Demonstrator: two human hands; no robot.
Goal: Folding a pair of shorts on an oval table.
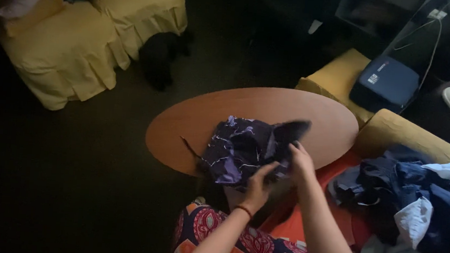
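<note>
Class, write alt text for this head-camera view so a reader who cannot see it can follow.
Two bare hands, left hand and right hand, grip a dark purple patterned garment over an oval wooden table. A pile of blue clothes lies to the right; yellow-covered chairs stand beyond in the dim room.

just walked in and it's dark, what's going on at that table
A person is holding a dark purple patterned garment over a round wooden table. The left hand grips its near edge, and the right hand pinches the far side. A pile of blue and white clothes lies on the sofa to the right.
</note>
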